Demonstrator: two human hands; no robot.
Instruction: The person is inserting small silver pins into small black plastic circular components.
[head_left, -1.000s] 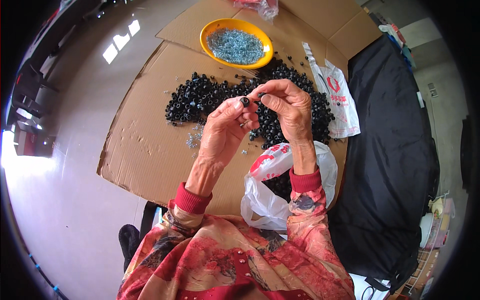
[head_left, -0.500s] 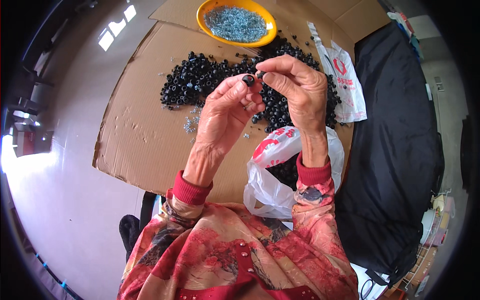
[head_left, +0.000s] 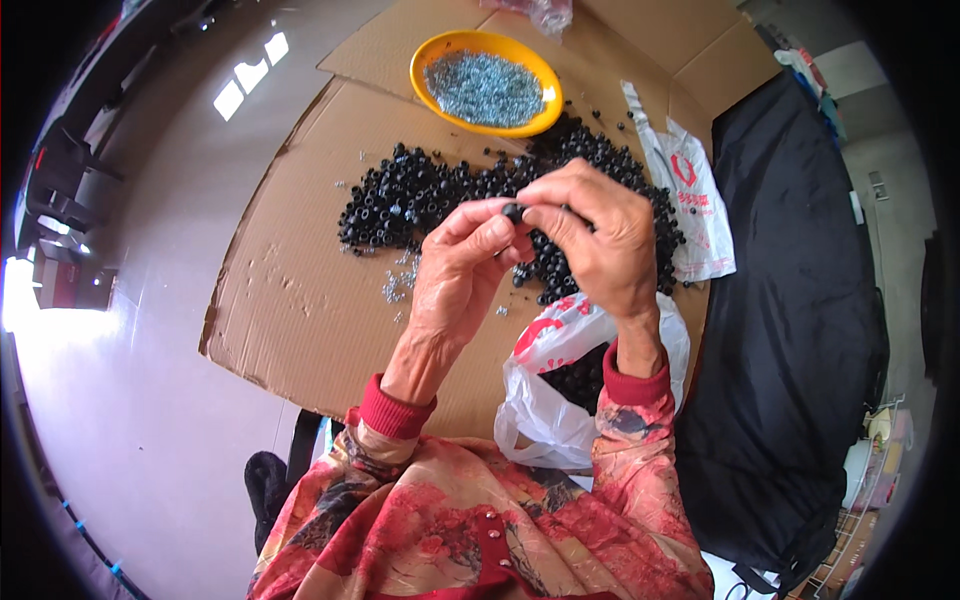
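Note:
Between the thumb and fingertips of my left hand is a small black round cap. My right hand is closed in a pinch, its thumb and forefinger meeting the cap's right side. The small black piece in that pinch is mostly hidden by the fingers. Both hands are raised over a heap of black round parts, many of them hollow. Below my right wrist, a white plastic bag with red print stands open, with more black parts inside.
A yellow bowl of small, shiny bluish-clear pieces stands at the far side of the cardboard. Some such pieces lie loose near the heap. To the right are a flat white bag and a large black cover.
My hands have come together, bringing the right fingertips against the cap in my left. The cap's open hollow no longer shows. The whole scene sits slightly lower in view.

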